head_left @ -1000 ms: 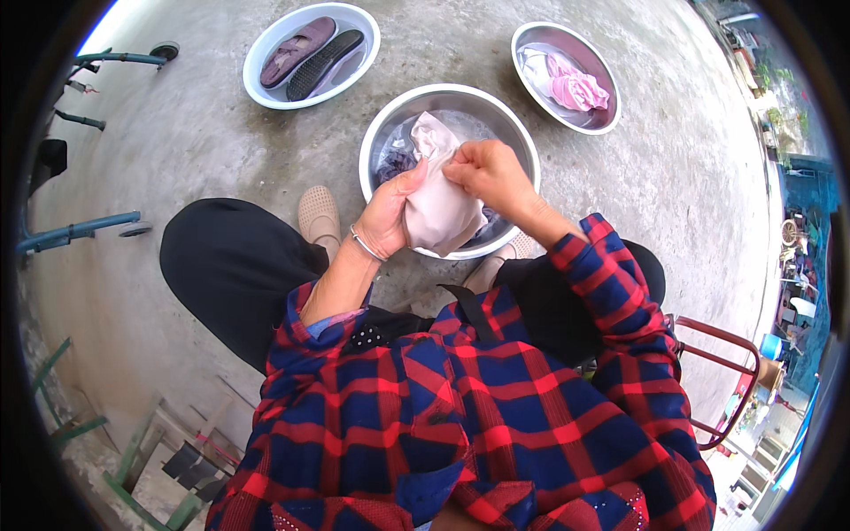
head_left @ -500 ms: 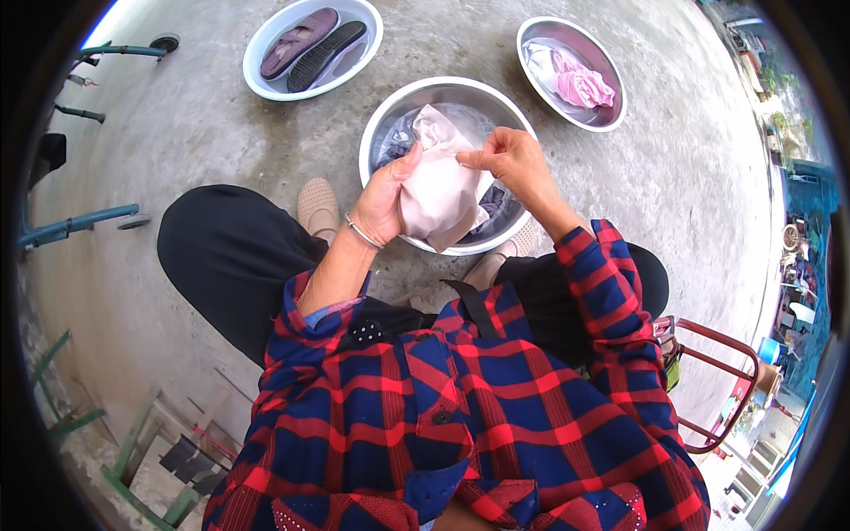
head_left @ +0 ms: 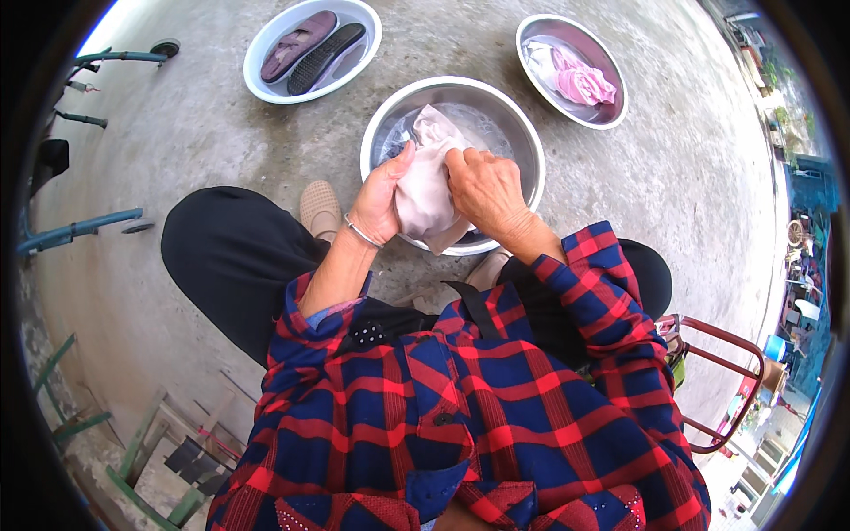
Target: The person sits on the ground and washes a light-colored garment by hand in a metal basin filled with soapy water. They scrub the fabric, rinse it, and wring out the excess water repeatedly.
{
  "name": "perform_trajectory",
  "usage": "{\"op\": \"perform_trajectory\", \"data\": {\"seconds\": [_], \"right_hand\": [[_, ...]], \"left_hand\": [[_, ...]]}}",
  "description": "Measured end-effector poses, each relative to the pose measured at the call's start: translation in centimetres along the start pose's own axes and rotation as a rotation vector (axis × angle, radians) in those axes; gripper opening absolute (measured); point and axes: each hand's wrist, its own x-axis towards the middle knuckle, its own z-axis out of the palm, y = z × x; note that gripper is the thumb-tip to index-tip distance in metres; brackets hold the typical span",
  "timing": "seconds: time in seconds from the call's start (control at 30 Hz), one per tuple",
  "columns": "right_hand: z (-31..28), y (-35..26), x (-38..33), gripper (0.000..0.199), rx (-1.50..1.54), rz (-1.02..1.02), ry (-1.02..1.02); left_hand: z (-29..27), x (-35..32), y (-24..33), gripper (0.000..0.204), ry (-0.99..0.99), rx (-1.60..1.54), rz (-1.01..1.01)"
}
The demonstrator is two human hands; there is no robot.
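A pale pink cloth is held up over a round metal basin that stands on the floor between my feet. My left hand grips its left side, thumb on top and a bracelet at the wrist. Against the right part of the cloth, my right hand is closed with bent fingers, knuckles up. Inside the basin there is soapy water and some dark cloth, largely covered by my hands and the pale piece.
At the far left, a light blue basin holds a pair of purple shoes. A second metal basin at the far right has pink and white cloth in it. A dark red metal frame stands by my right side.
My right hand has turned over and moved left onto the cloth, from a pinch at its right edge to closed fingers against it. My left hand has hardly moved.
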Motion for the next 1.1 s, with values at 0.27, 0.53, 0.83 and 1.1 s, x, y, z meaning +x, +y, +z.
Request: {"op": "perform_trajectory", "data": {"seconds": [0.27, 0.53, 0.83, 1.1], "right_hand": [[-1.4, 1.6, 0.7, 0.031, 0.454, 0.342, -0.06], [1.1, 3.9, 1.1, 0.034, 1.085, 0.357, -0.375], [0.1, 3.3, 1.4, 0.02, 1.369, 0.454, -0.417], [1.1, 3.1, 1.5, 0.016, 1.34, 0.523, -0.313]], "left_hand": [[-0.6, 0.1, 0.5, 0.05, -0.026, -0.016, 0.012], [-1.1, 0.2, 1.3, 0.039, 0.08, 0.242, 0.098], [-1.6, 1.3, 1.4, 0.023, 0.234, 0.633, 0.479], [-1.4, 1.9, 0.6, 0.027, 0.314, 0.53, 0.484]]}}
